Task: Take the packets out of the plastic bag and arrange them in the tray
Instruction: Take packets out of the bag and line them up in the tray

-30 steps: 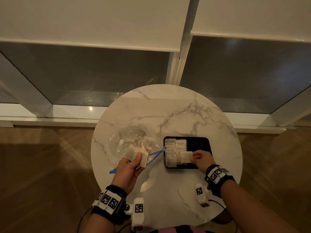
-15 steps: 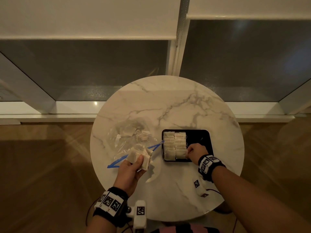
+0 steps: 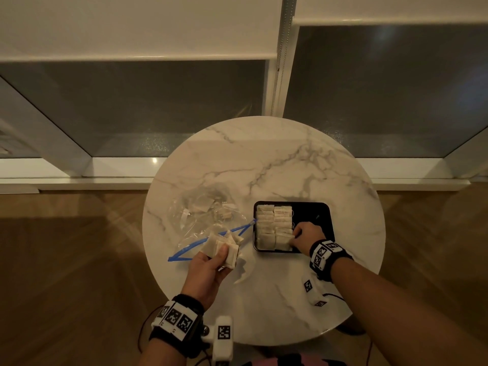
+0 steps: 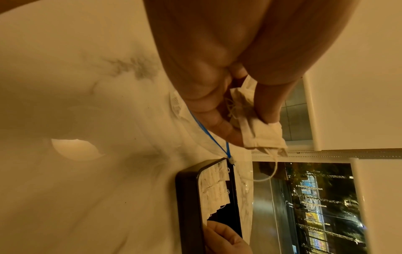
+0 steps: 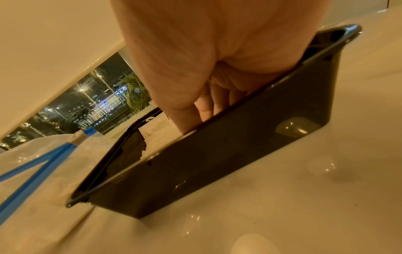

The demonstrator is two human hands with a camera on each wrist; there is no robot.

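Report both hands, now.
Left hand: grips a bunch of packets.
Right hand: fingers curled in the tray; grip cannot be told.

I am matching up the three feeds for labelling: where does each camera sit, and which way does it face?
Head: worn on the head, looking down at the round white marble table; both forearms, left hand and right hand show.
Left wrist: looks along the left hand at the pale paper packets that it grips; the right hand's fingers show at the bottom edge.
Right wrist: looks along the right hand, reaching into the black rectangular plastic tray.
Shared: all three show the tray and the clear plastic bag with a blue zip.
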